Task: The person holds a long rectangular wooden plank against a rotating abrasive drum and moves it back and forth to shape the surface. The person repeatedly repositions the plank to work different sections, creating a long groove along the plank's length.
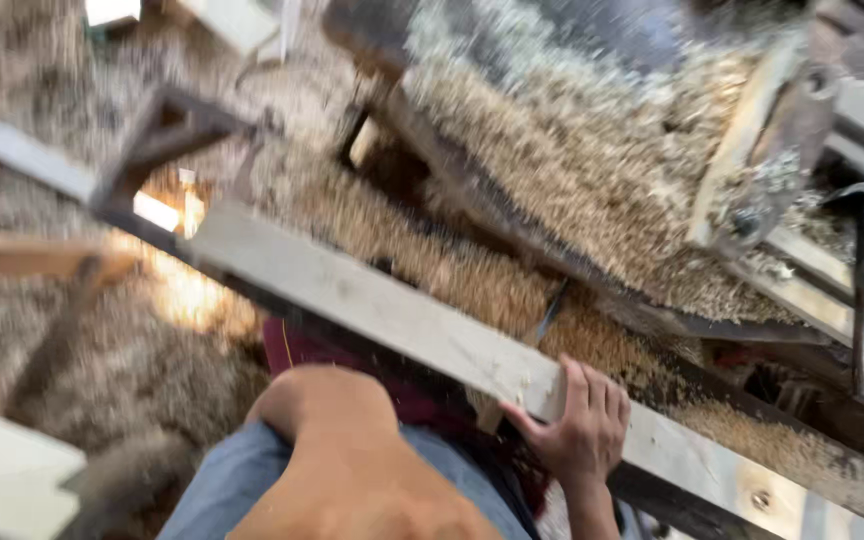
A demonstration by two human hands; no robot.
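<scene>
While sawdust flies, the right hand (580, 430) curls its fingers over the long pale wooden plank (372, 305), steadying it against the sawdust-heaped surface (562, 150).

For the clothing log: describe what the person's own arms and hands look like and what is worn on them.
Both arms are bare as far as the view shows, with no sleeves, gloves, watch or rings visible. The right hand is bare, and its wrist is too. The left hand is out of view; only the bent left arm shows, also uncovered. Below the arms are blue-grey trousers and a dark red garment. The picture is motion-blurred.
</scene>
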